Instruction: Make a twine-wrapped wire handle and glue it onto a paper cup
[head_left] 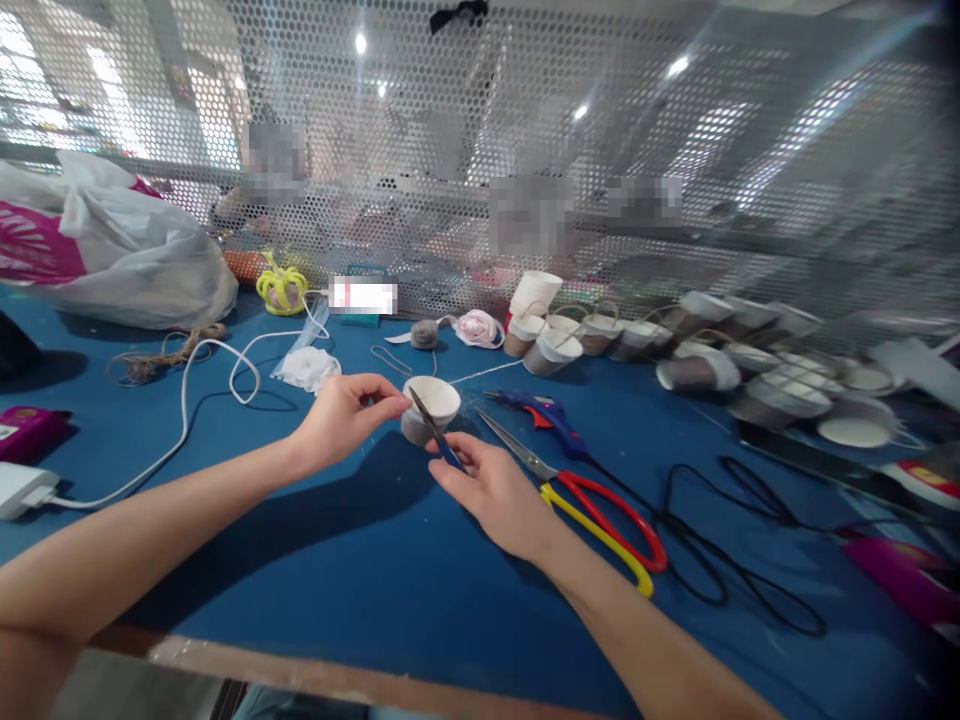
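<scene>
My right hand (pixel 495 490) grips a slim blue-handled pointed tool (pixel 429 415), which looks like thread snips. Its dark metal end reaches over the mouth of a small paper cup (pixel 435 396) with a grey-brown wrapped side. At the cup's left rim, the thumb and fingers of my left hand (pixel 352 415) are pinched together. What lies between those fingertips is too small to make out. The cup stands upright on the blue tabletop. A thin white cord (pixel 487 373) runs from behind it toward the other cups.
Large scissors (pixel 551 472) with red and yellow handles lie right of my right hand, beside a blue glue gun (pixel 544 410). Several wrapped cups (pixel 555 350) line the back right. White lace (pixel 309 370), yellow cord (pixel 282 290) and a plastic bag (pixel 142 255) sit left.
</scene>
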